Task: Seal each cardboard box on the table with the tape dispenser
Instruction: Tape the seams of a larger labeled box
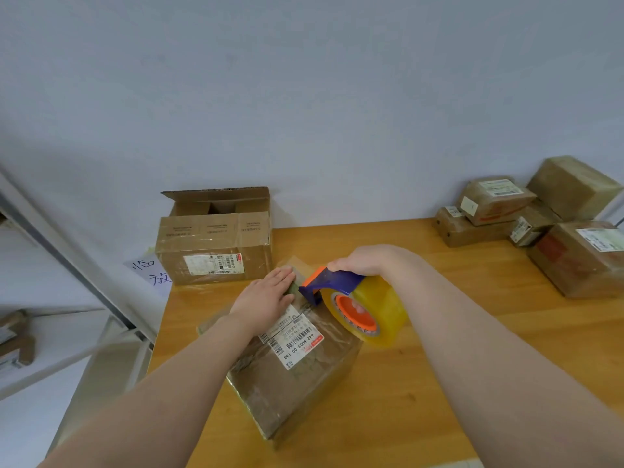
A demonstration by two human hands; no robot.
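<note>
A cardboard box [297,376] with a white barcode label lies in front of me on the wooden table [439,366], wrapped in clear tape. My left hand [265,297] lies flat on its far top, fingers straight. My right hand [368,263] grips the blue and orange tape dispenser [332,283], whose yellowish tape roll [368,312] hangs over the box's right edge. The dispenser's front touches the box top beside my left fingertips.
An open cardboard box [216,244] with raised flaps stands at the table's back left corner, by a paper sign [152,271]. Several taped boxes [540,224] are stacked at the back right. A wall runs behind; metal shelving [67,265] stands on the left.
</note>
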